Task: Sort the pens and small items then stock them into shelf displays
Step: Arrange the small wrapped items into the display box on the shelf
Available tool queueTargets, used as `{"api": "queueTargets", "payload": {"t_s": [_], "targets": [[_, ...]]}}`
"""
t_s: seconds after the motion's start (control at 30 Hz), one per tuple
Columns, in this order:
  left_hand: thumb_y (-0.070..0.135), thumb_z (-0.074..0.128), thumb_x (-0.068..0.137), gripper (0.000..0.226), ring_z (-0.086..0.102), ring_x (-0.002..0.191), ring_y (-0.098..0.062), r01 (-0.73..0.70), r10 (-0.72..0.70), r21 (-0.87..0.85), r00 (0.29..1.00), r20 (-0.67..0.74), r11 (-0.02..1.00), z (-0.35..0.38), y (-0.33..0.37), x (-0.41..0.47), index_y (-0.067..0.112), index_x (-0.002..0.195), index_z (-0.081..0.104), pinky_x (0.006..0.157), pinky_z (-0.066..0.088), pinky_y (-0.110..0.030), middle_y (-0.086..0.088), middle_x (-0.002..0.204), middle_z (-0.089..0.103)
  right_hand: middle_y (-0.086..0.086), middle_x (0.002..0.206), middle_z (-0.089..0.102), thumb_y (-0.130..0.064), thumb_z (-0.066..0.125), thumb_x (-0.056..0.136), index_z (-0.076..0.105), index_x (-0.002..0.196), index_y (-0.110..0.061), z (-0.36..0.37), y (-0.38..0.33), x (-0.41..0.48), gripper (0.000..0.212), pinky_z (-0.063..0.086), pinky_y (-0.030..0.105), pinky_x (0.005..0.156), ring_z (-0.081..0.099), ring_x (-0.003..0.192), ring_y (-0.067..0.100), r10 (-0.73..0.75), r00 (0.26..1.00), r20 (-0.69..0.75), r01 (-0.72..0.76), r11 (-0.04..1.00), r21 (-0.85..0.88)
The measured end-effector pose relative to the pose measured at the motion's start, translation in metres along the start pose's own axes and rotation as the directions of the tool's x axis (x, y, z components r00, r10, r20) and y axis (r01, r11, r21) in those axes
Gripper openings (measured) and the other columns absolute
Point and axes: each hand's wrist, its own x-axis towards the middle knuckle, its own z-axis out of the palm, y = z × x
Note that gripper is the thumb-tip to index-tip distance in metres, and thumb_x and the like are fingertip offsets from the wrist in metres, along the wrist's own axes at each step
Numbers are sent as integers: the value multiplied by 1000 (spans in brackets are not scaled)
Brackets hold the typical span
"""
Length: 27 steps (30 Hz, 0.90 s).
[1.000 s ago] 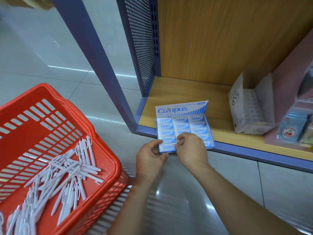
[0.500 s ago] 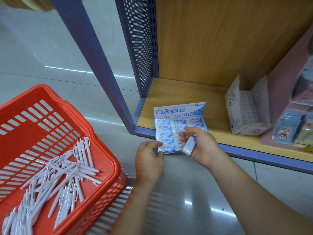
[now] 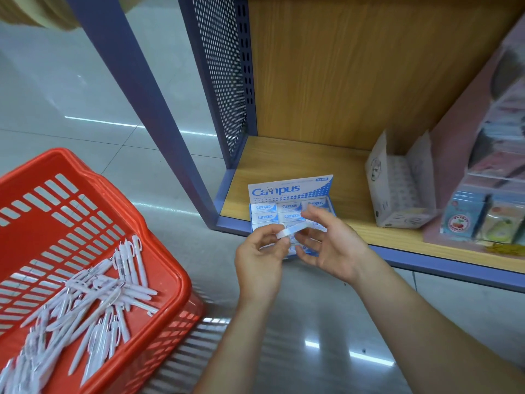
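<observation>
1. The left hand [image 3: 260,258] pinches the left end of one white eraser [image 3: 292,231]; the right hand [image 3: 332,245] pinches its right end, other fingers loosely spread.
2. The eraser is in the air, just in front of the Campus display box [image 3: 289,190], which sits at the front edge of the wooden shelf [image 3: 284,163].
3. Both hands cover the box's lower rows; five packed erasers show above them.
4. A blue upright [image 3: 147,89] stands between the shelf and the red basket [image 3: 56,177] on the floor.
5. One basket holds a tangled pile of white pens [image 3: 93,297], too many to count.
6. One open grey carton [image 3: 397,189] and two fruit-printed packs [image 3: 457,223] sit to the right.
</observation>
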Motion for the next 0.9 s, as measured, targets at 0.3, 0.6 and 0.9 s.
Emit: {"api": "queueTargets", "payload": {"t_s": [0.3, 0.6, 0.9], "targets": [[-5, 63, 84, 16, 69, 81, -20, 143, -144, -248, 989, 13, 958, 2, 11, -4, 8, 90, 70, 75, 56, -29, -14, 93, 71, 12, 85, 68, 5, 65, 84, 66, 101, -8, -1, 0, -2, 21, 55, 21, 61, 64, 71, 19, -151, 988, 19, 152, 988, -34], [-4, 66, 83, 16, 66, 72, -21, 147, -158, -196, 986, -42, 970, 2, 9, -2, 9, 92, 66, 69, 55, -27, -14, 88, 73, 10, 81, 70, 2, 69, 81, 65, 95, -10, -5, 2, -6, 19, 56, 24, 59, 67, 69, 18, -127, 991, 53, 129, 991, -39], [-2, 66, 84, 13, 66, 64, -15, 168, -173, -132, 985, -26, 977, 4, 16, 14, 7, 92, 67, 57, 49, -19, -10, 78, 72, 17, 87, 70, 8, 66, 82, 61, 107, -7, -2, 2, 4, 29, 59, 25, 69, 70, 72, 21, -185, 981, 57, 187, 981, -43]]}}
